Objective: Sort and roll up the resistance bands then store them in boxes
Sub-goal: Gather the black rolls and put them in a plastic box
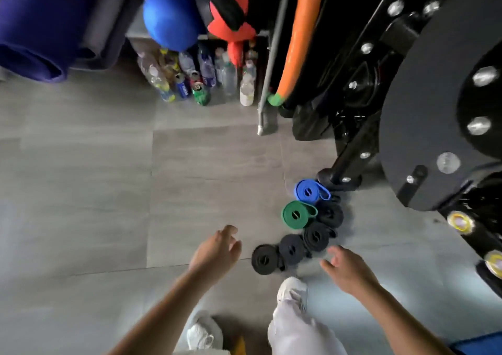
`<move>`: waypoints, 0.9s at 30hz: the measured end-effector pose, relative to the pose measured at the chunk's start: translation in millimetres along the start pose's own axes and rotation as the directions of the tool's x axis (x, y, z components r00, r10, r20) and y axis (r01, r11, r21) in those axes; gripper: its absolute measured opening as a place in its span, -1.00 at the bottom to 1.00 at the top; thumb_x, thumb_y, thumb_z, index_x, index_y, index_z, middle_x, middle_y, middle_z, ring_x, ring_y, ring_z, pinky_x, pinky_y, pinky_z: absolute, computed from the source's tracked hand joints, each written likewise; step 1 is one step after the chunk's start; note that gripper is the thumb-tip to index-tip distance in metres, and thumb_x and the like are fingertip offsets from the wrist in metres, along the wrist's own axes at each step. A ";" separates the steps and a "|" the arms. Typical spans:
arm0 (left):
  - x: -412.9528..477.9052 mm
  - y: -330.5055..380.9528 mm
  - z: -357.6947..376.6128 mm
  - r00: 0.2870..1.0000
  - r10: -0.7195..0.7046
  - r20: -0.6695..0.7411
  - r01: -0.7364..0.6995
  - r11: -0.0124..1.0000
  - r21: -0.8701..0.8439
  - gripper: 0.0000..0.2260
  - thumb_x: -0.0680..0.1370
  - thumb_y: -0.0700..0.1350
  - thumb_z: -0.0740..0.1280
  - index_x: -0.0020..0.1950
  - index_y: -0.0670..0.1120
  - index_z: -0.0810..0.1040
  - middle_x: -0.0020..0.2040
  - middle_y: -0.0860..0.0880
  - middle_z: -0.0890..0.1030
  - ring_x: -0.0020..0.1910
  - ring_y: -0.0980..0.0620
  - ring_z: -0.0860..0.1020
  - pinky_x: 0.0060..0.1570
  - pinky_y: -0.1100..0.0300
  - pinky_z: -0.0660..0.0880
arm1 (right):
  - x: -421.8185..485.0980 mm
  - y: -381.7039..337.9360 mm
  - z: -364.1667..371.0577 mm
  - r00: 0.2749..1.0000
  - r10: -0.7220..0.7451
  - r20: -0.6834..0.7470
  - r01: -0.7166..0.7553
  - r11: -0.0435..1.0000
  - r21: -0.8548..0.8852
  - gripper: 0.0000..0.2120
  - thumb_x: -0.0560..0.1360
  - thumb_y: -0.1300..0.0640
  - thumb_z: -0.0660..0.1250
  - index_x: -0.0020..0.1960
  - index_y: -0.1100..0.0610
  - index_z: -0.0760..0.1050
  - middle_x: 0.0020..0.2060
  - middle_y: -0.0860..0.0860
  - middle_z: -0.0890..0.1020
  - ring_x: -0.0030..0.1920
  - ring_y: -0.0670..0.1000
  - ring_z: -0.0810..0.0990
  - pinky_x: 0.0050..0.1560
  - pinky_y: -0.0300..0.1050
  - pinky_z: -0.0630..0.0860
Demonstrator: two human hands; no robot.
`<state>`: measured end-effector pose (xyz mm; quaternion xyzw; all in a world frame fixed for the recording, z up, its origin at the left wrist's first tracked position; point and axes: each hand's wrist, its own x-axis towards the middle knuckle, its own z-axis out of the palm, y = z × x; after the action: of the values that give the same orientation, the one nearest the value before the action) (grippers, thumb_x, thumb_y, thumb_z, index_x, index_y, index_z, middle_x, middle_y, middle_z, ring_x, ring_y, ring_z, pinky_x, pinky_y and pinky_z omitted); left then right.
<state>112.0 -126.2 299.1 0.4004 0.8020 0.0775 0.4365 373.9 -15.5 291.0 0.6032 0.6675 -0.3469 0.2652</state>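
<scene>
Several rolled resistance bands lie in a row on the grey floor: a blue roll [308, 191] farthest, a green roll [296, 214] below it, and several black rolls, the nearest one [264, 259] at the front. My left hand [217, 248] hovers just left of the nearest black roll, fingers relaxed and holding nothing. To the right of the black rolls, my right hand [346, 269] is also spread and holds nothing. No box is in view.
A black gym machine [407, 110] with its foot [336, 179] stands right behind the rolls. Bottles and cans [201, 80] cluster at the back wall. Purple mats [40, 28] hang at the upper left. My white shoes [292, 292] are below the rolls.
</scene>
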 end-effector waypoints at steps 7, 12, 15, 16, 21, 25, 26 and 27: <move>117.6 -64.4 139.0 0.997 -0.074 0.007 0.074 0.995 -0.065 -0.66 0.56 -0.03 0.19 0.33 -0.05 0.39 0.17 -0.03 0.60 0.12 -0.05 0.56 0.00 0.20 0.45 | 151.5 17.7 88.3 0.995 -0.092 0.023 0.095 0.979 -0.178 -0.60 0.52 -0.11 0.25 0.28 0.05 0.41 0.22 0.01 0.57 0.20 0.08 0.53 0.07 -0.12 0.44; 169.0 -100.6 238.1 0.982 -0.170 0.079 0.178 0.979 -0.100 -0.67 0.56 -0.03 0.18 0.32 -0.05 0.38 0.21 -0.06 0.56 0.17 -0.08 0.52 0.08 0.16 0.43 | 219.4 29.3 154.9 0.979 -0.186 0.083 0.198 0.964 -0.177 -0.85 0.49 -0.02 0.27 -0.10 0.05 0.53 -0.14 -0.04 0.59 0.01 0.11 0.57 -0.15 -0.13 0.41; 186.9 -115.4 286.0 0.968 -0.238 0.078 0.244 0.966 -0.086 -0.69 0.56 -0.05 0.17 0.30 -0.05 0.38 0.25 -0.11 0.49 0.19 -0.14 0.50 0.11 0.12 0.44 | 250.9 27.3 198.3 0.964 -0.242 0.113 0.258 0.953 -0.160 -0.76 0.48 0.05 0.26 -0.32 0.09 0.37 -0.32 -0.03 0.46 -0.09 0.15 0.53 -0.21 -0.09 0.31; 189.8 -119.3 299.9 0.958 -0.278 0.070 0.283 0.954 -0.095 -0.69 0.56 -0.06 0.17 0.30 -0.04 0.37 0.26 -0.11 0.47 0.18 -0.16 0.50 0.09 0.11 0.43 | 259.0 25.8 212.7 0.956 -0.273 0.110 0.287 0.946 -0.150 -0.85 0.48 0.05 0.26 -0.22 0.09 0.47 -0.20 0.02 0.54 -0.02 0.15 0.54 -0.15 -0.08 0.37; 192.6 -127.1 355.3 0.897 -0.441 0.034 0.436 0.869 -0.232 -0.56 0.52 -0.10 0.25 0.38 -0.05 0.26 0.28 -0.13 0.36 0.16 -0.23 0.49 0.12 0.04 0.43 | 283.0 17.1 267.6 0.954 -0.285 0.093 0.296 0.943 -0.154 -0.67 0.51 -0.01 0.28 0.22 0.08 0.40 0.20 0.05 0.48 0.19 0.12 0.50 0.04 -0.05 0.45; 194.5 -130.9 377.9 0.789 -0.613 -0.034 0.536 0.715 -0.448 -0.53 0.52 -0.01 0.31 0.38 -0.08 0.28 0.29 -0.15 0.35 0.19 -0.20 0.43 0.18 0.05 0.38 | 290.9 13.0 291.2 0.970 -0.241 0.035 0.242 0.933 -0.265 -0.61 0.50 -0.12 0.30 0.18 0.11 0.37 0.18 0.05 0.51 0.16 0.10 0.54 -0.04 -0.08 0.46; 194.6 -130.7 381.6 0.766 -0.643 0.007 0.561 0.663 -0.495 -0.56 0.52 -0.01 0.31 0.35 -0.08 0.31 0.27 -0.15 0.37 0.14 -0.16 0.43 0.12 0.08 0.38 | 291.0 13.2 296.2 0.972 -0.233 0.015 0.229 0.939 -0.256 -0.61 0.50 -0.13 0.30 0.18 0.11 0.38 0.18 0.05 0.51 0.15 0.10 0.55 -0.05 -0.09 0.47; 193.1 -130.4 385.2 0.747 -0.663 0.049 0.578 0.610 -0.543 -0.60 0.53 -0.02 0.30 0.32 -0.08 0.32 0.25 -0.15 0.39 0.05 -0.12 0.42 0.05 0.12 0.36 | 290.6 13.9 299.6 0.974 -0.225 0.000 0.219 0.947 -0.236 -0.62 0.50 -0.12 0.30 0.19 0.11 0.39 0.18 0.05 0.52 0.15 0.09 0.55 -0.04 -0.09 0.47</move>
<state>273.0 -162.9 -119.7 -0.0460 0.8688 0.1683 0.4633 330.1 -69.1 -120.8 0.4932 0.7709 -0.2850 0.2849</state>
